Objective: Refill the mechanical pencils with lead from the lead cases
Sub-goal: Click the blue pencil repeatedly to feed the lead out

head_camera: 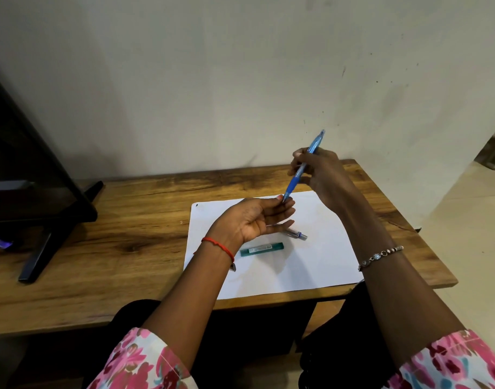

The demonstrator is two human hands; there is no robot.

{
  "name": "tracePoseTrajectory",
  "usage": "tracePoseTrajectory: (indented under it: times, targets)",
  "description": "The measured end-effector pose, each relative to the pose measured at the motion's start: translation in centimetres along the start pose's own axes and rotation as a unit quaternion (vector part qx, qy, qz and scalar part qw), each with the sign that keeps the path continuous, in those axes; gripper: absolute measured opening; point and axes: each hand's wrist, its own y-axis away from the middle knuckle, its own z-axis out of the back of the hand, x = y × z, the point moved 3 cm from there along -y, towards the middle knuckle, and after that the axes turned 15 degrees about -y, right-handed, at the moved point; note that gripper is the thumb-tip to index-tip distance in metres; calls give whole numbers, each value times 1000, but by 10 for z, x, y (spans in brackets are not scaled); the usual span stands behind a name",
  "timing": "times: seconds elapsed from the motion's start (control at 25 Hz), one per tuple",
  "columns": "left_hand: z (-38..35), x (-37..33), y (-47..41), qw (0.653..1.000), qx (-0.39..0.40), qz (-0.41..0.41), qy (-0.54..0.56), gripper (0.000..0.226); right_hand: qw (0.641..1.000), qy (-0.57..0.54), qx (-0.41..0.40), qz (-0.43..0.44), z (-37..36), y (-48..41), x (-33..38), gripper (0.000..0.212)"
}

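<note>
My right hand [320, 171] holds a blue mechanical pencil [302, 167] by its barrel above the table, cap end up and tip slanting down to the left. My left hand [254, 220] is palm up, its fingertips pinched around the pencil's tip. Whether a lead is between those fingers is too small to tell. A green lead case [262, 249] lies flat on the white paper sheet [310, 262] just below my left hand. A second, clear pencil [296, 234] lies on the paper, partly hidden behind my left fingers.
The paper lies on a wooden table [128, 234] against a pale wall. A black monitor on a stand [38, 192] occupies the table's left side. A small dark object [233, 266] peeks out under my left wrist. The table's right edge drops to a tiled floor.
</note>
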Motion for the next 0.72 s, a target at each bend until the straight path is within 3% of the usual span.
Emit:
tracePoseTrajectory:
  times: [0.08,0.2,0.32,0.48,0.64,0.72]
  targets:
    - [5,-5,0,1000,-13,-18,5,18,1000,21,-5,-16,4,1,-3,11]
    - [14,-12,1,998,-36,-47,26,22,987,-139,-56,-50,10,-1,-9,7]
    - [21,-16,0,996,-55,-62,46,28,931,-332,-119,-98,13,-1,-17,10]
    - [21,-12,-2,996,-63,-50,23,29,875,-444,-136,-134,13,4,-18,6]
    - [18,-12,-3,996,-69,-46,20,30,882,-428,-152,-125,10,7,-18,3]
    - [19,-11,-3,996,-73,-43,21,31,922,-350,-156,-55,11,6,-15,37]
